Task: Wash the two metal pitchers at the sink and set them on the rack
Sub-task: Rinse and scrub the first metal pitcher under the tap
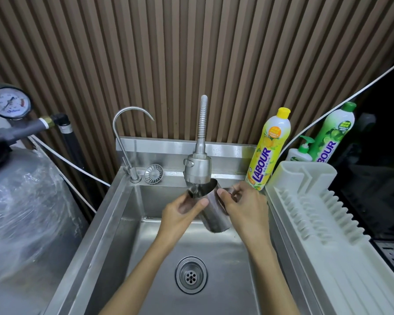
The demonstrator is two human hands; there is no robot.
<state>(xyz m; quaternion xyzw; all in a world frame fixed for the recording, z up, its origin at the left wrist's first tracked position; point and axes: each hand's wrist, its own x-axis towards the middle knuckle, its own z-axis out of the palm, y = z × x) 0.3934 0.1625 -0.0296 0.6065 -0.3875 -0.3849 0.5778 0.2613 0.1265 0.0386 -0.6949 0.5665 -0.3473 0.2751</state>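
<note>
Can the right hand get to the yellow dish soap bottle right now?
Probably yes for reach: the yellow bottle stands just beyond the right hand, with nothing between them. But that hand grips the pitcher, so it would have to let go first.

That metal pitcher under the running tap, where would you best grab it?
By the handle on its right side, coming from the right, as the right hand does. The pitcher is tilted, mouth under the tap, and its smooth body could slip.
</note>
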